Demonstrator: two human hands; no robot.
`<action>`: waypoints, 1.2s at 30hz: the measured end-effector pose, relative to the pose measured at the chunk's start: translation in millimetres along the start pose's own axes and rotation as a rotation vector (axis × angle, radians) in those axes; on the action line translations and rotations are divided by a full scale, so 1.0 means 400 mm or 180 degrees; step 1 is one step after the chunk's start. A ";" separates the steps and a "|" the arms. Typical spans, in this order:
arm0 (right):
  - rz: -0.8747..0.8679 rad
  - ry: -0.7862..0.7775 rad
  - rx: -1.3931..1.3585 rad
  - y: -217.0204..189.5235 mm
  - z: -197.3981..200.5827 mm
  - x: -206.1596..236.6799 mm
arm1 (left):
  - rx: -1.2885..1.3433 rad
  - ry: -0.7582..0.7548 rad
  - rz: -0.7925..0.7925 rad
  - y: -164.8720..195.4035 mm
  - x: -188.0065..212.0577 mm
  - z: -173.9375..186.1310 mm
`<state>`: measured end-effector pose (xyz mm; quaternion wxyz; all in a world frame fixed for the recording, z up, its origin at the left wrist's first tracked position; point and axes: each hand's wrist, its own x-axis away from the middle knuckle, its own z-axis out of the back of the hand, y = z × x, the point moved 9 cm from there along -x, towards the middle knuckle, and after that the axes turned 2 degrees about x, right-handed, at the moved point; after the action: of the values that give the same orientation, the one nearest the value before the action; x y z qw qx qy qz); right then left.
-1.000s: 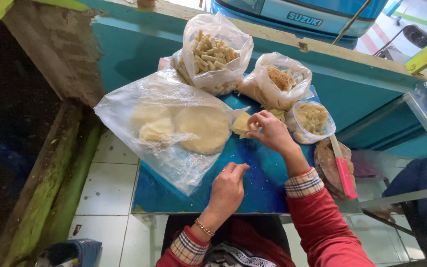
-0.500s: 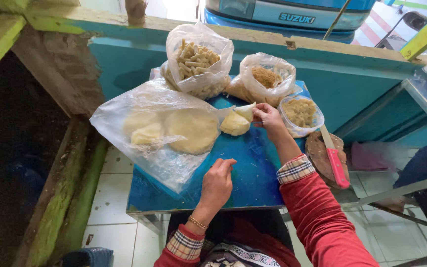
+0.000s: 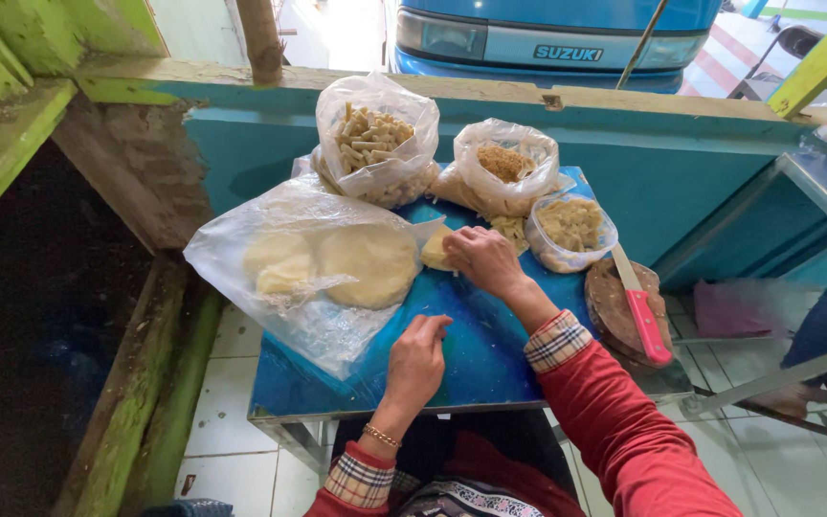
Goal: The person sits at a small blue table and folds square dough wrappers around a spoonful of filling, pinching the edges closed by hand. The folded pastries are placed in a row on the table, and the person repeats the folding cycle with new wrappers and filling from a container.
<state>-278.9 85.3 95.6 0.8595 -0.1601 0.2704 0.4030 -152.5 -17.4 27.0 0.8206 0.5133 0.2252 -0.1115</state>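
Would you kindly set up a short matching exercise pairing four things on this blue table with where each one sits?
1. knife
2. bag of pale sticks
3. flat dough rounds
4. dough piece

A. at the right hand
B. on the round wooden board
C. inside the big clear bag
D. at the table's far edge

Pairs: 1-B, 2-D, 3-C, 4-A

A small pale-yellow wedge of dough (image 3: 437, 249) lies flat on the blue tabletop (image 3: 490, 345), just beside the open mouth of a large clear plastic bag (image 3: 289, 278) that holds flat round discs of the same dough. The right hand (image 3: 485, 260) rests on the wedge's right edge, covering part of it; its surface looks smooth and matte.
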 end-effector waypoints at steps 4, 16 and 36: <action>-0.1267 -0.0443 -0.0953 0.115 -0.049 0.002 | -0.0015 -0.0010 -0.0027 0.000 -0.002 0.001; -0.3844 0.0674 -0.4725 0.284 -0.085 0.126 | 0.0408 0.0095 0.0161 -0.033 -0.011 -0.001; -0.1870 0.0330 -0.1945 -0.063 0.031 0.370 | 0.2857 -0.0217 0.1287 -0.109 0.060 -0.146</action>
<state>-176.8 165.4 18.9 0.8361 -0.4978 0.1244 0.1940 -164.6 16.4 -40.8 0.5305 0.8457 0.0238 -0.0528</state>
